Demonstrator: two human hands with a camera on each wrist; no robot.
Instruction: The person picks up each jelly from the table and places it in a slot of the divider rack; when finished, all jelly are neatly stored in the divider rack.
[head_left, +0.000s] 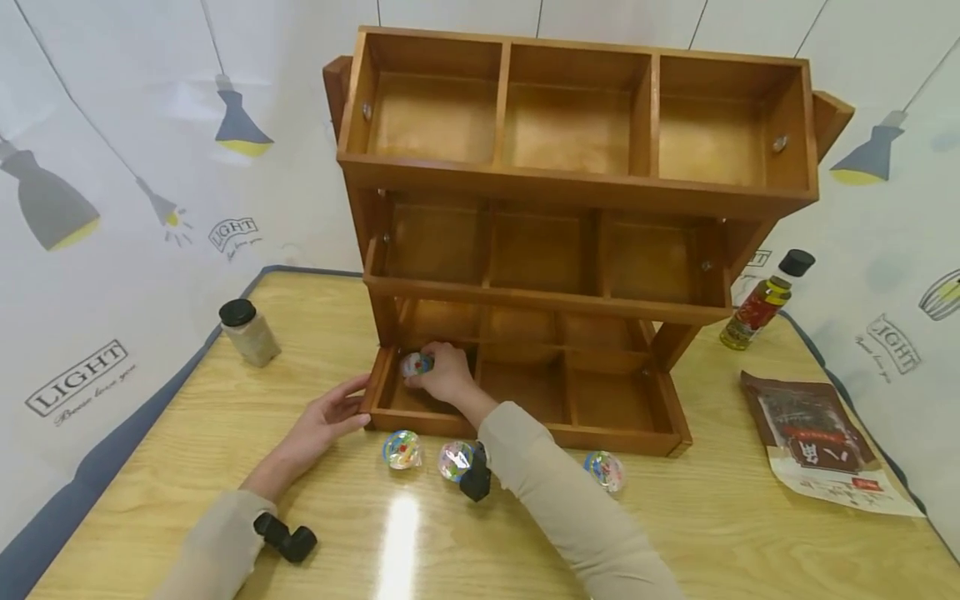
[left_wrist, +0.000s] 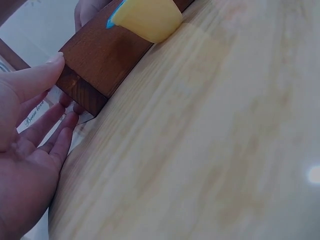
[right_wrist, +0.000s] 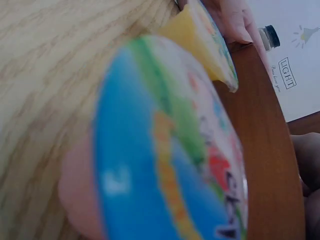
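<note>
A three-tier wooden rack (head_left: 577,187) stands on the table, its compartments bare. My right hand (head_left: 438,371) reaches into the bottom-left compartment and holds a small jelly cup (head_left: 416,364) there. My left hand (head_left: 330,415) rests with straight fingers against the left front corner of the bottom tray (left_wrist: 95,60); in the left wrist view the left hand (left_wrist: 55,92) has its thumb on top of that corner. Three more jelly cups lie on the table before the rack: one (head_left: 402,449), a second (head_left: 455,460), a third (head_left: 604,469). The right wrist view shows a blurred cup (right_wrist: 170,150) very close.
A spice jar with a black lid (head_left: 247,332) stands left of the rack. An oil bottle (head_left: 765,300) stands to the right, with a brown packet (head_left: 821,442) lying in front of it. A printed white backdrop surrounds the wooden table (head_left: 712,533).
</note>
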